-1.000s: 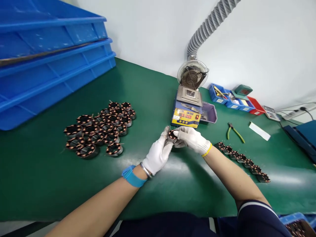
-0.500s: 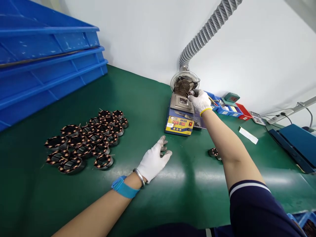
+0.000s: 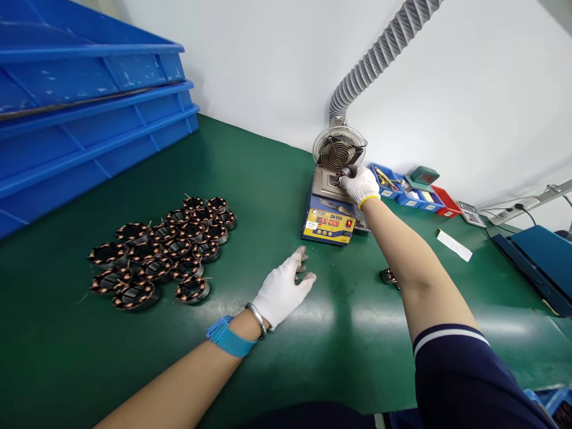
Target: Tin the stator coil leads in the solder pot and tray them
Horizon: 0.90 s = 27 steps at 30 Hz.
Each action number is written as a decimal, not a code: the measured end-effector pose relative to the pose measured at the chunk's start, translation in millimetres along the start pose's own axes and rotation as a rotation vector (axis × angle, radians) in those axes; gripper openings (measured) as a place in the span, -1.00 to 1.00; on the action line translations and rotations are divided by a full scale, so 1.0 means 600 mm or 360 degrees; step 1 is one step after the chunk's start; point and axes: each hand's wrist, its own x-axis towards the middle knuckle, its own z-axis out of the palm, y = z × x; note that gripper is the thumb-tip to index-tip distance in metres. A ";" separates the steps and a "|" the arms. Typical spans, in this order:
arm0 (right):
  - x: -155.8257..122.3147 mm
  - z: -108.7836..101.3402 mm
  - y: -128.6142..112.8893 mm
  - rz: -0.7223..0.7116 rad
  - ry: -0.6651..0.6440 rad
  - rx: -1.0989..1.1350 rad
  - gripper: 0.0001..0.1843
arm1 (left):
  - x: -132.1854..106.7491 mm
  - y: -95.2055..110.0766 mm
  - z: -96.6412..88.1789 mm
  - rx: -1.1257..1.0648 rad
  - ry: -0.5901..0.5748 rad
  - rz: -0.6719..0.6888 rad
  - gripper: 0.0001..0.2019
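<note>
My right hand (image 3: 361, 183), in a white knit glove with a yellow cuff edge, grips a small motor stator (image 3: 342, 174) with dark metal and copper windings. It is low over the square opening of a solder pot (image 3: 328, 225) with a yellow front and red digits. Fingers and glove hide part of the stator, so I cannot tell whether it touches the solder. My left hand (image 3: 282, 292), also gloved, rests on the green table in front of the pot, fingers apart and holding nothing. Beyond it on the left stand several ring-shaped stators (image 3: 204, 292), grouped together.
Behind the pot is a round fan guard (image 3: 338, 156) with a grey duct (image 3: 375, 56). Blue bins (image 3: 409, 199), a red bin (image 3: 447, 199) and a small clock (image 3: 424, 174) stand right. Another stator (image 3: 388, 276) lies by my right forearm. Stacked blue crates (image 3: 152, 128) fill the left.
My right hand has lowered the stator from before the fan guard to the pot's opening. My left hand stays in place on the table. The whole view has shifted slightly.
</note>
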 end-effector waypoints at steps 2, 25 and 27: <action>-0.001 0.000 -0.001 -0.0001 -0.0003 0.0001 -0.58 | 0.000 0.000 0.000 0.0006 -0.0004 0.0005 -0.38; -0.045 -0.074 -0.002 0.0036 0.0031 0.0475 -0.54 | -0.001 -0.002 -0.005 0.0015 -0.0054 -0.0015 -0.36; -0.095 -0.118 0.018 0.0094 -0.0078 0.0557 -0.57 | -0.006 -0.001 -0.008 0.0036 -0.0078 -0.0046 -0.36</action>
